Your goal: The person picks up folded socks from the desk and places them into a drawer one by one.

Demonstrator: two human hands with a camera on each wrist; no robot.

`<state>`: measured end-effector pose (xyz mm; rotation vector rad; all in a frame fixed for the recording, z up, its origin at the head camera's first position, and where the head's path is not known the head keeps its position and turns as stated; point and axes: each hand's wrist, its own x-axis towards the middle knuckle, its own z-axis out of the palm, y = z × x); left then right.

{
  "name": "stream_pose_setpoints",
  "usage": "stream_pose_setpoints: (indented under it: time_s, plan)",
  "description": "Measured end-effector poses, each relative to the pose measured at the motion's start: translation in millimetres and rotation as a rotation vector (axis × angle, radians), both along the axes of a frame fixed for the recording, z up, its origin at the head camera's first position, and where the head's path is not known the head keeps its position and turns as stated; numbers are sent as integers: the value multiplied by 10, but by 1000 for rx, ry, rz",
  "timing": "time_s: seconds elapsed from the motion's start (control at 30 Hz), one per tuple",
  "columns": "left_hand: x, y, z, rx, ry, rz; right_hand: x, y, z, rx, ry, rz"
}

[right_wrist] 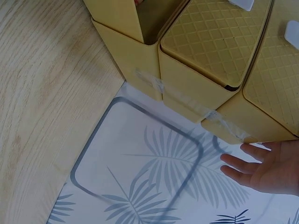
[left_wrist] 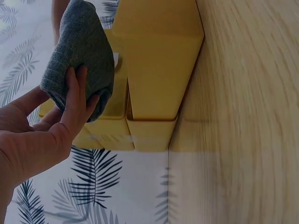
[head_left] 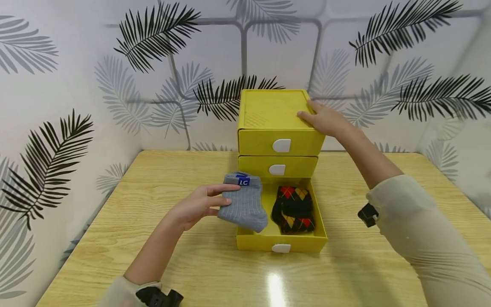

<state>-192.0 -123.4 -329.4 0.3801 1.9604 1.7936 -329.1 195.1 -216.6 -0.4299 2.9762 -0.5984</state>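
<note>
My left hand (head_left: 197, 206) pinches a folded pair of grey-blue socks (head_left: 244, 200) with a blue label near the top. The left wrist view shows the fingers against the socks (left_wrist: 86, 51). The socks hang over the left part of a pulled-out bottom drawer (head_left: 256, 243) of a yellow three-drawer box (head_left: 274, 110). Inside that drawer, on the right, lies a folded pair of black argyle socks (head_left: 294, 209) with red and yellow diamonds. My right hand (head_left: 326, 119) rests on the box's top at its right edge, fingers fairly straight, as the right wrist view also suggests.
The box stands on a light wooden table (head_left: 184, 264) near the back wall (head_left: 207, 55), which has a leaf pattern. Its upper two drawers, each with a white tab (head_left: 281, 145), are closed. Clear tape (right_wrist: 219, 121) runs along the box's side.
</note>
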Motion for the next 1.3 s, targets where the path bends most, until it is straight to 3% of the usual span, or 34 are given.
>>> stream_pose_setpoints:
  time_s: [0.33,0.5,0.77,1.03,1.3]
  plan:
    - [-76,294,-61,-4,-7,-22,-7,9,2,2,0,1]
    - [-124,422,-123,-46,-5,-1,-5,12,-4,2,-2,0]
    - [-139,622,-131,-306,107,25,2,12,-11,2,5,2]
    - [-210,770,-196,-540,308,-30,-1,10,-20,3,1,3]
    - [-195,882,-200,-802,477,-83,6,15,-15,-7,-5,5]
